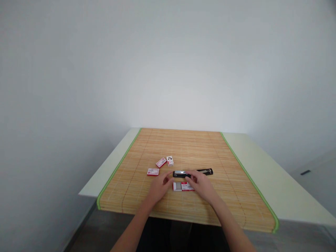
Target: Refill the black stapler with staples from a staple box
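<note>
Head view. Bench (275, 185), white, stands against a pale wall (168, 70); a green-edged bamboo mat (183, 143) lies across its middle and overhangs the near edge. Black stapler (180, 172) lies on the mat close to the near edge, folded out lengthwise left to right, a bright metal strip visible in its left part. Its right part narrows to a flat arm showing a metal strip.

Right hand (201, 182): fingers over the stapler's middle, thumb on the near side; appears to be grasping it, though the contact is partly hidden. Left hand (159, 185): fingers curled, index and thumb tips at the stapler's left end; cannot tell whether they pinch anything or only rest there.

Red-and-white open box (187, 186) lies on the near side of the stapler, between the hands; left portion shows a greyish interior, right end partly covered by the right hand. Left of the stapler and farther back: flat box (153, 172) nearest the left hand, tilted box (161, 162) behind it, and white box (170, 160) with a dark picture, just beside the tilted one.
</note>
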A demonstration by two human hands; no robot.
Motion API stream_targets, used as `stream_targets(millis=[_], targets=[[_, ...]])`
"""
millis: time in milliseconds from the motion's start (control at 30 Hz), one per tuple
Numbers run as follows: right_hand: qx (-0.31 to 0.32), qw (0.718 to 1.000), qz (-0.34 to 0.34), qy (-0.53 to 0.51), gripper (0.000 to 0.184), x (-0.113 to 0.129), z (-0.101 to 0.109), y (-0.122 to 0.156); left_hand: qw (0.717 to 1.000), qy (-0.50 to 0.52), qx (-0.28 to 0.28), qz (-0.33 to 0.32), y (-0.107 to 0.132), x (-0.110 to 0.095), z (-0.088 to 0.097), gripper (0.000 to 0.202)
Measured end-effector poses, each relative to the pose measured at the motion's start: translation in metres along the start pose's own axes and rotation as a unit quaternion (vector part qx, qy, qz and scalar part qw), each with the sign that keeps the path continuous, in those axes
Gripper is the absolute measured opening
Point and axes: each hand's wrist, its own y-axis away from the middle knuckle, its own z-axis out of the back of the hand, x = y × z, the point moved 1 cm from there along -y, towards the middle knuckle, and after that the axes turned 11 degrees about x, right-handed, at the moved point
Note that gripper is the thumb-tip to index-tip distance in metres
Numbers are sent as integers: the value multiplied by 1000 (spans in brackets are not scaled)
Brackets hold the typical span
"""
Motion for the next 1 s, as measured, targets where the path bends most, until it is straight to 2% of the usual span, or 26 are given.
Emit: stream_targets(millis=[167,400,733,867,1000], targets=[[38,997,-56,-34,31,-2,-9,-30,997,-75,-16,21,-18,-2,-6,39],[50,988,-83,-122,34,-25,-19,-47,993,-104,-14,53,-24,-1,-6,35],[36,940,-154,-303,39,-16,-31,-47,995,-91,-4,49,-22,-3,-4,40],[24,926,-156,-344,39,-10,-31,-44,995,-90,-8,45,-22,-3,-4,39],[17,923,-148,-354,44,-5,-32,-44,996,-86,-15,36,-22,-3,-5,38]])
